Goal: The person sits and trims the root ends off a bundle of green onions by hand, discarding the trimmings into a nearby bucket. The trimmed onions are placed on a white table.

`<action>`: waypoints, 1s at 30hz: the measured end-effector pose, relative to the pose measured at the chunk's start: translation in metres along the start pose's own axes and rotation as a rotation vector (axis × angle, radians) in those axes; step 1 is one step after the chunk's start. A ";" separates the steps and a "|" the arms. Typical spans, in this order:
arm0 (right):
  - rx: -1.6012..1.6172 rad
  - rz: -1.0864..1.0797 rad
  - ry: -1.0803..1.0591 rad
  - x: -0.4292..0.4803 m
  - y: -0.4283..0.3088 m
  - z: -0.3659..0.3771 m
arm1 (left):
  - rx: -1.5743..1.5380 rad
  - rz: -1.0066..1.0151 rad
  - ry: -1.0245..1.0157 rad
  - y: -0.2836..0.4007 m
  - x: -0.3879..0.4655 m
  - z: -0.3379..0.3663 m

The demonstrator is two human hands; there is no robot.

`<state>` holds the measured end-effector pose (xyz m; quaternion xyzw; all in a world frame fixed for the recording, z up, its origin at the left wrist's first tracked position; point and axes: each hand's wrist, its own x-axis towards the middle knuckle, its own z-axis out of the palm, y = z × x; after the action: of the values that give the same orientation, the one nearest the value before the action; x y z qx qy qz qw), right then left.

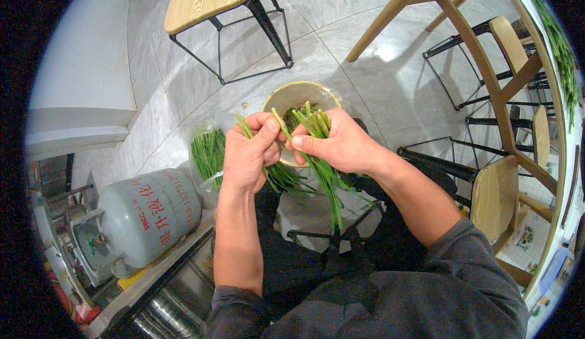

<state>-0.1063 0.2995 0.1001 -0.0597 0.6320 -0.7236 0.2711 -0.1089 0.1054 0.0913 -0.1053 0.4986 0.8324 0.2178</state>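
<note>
My left hand (251,151) is closed around a small bunch of long green stalks (287,177), probably garlic chives, whose pale ends stick up past the thumb. Close beside it, my right hand (322,140) grips a thicker bunch of the same greens (330,188), its leaves hanging down towards my lap. One pale stalk (281,123) stands between the fingertips of both hands. Beneath the hands is a round bin with a yellow rim (301,83), holding green and brown scraps (299,110). A clear plastic bag of greens (208,154) rests on the floor left of my left hand.
A grey gas cylinder (148,215) bearing red writing lies at the left. A wood-topped metal stool (210,1) stands ahead on the tiled floor. Wooden table legs (393,17) and more stools (496,197) are at the right. More greens (560,51) lie on the table at the far right.
</note>
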 end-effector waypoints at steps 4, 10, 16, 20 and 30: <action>0.039 0.043 -0.022 0.000 -0.003 -0.001 | 0.022 0.000 -0.006 0.000 -0.001 0.000; 0.036 0.034 0.013 0.001 0.004 -0.001 | -0.001 0.041 0.033 0.002 -0.001 0.006; -0.009 0.048 0.028 0.000 -0.004 -0.002 | 0.246 0.027 0.021 0.003 -0.002 0.008; 0.066 0.000 0.048 0.002 0.004 0.000 | 0.150 0.026 -0.042 0.000 -0.001 0.010; -0.194 -0.087 0.160 0.002 0.002 0.002 | 0.040 0.097 0.059 -0.011 -0.003 0.014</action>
<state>-0.1067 0.2972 0.0984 -0.0551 0.7156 -0.6723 0.1814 -0.1008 0.1218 0.0910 -0.1012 0.5258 0.8284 0.1646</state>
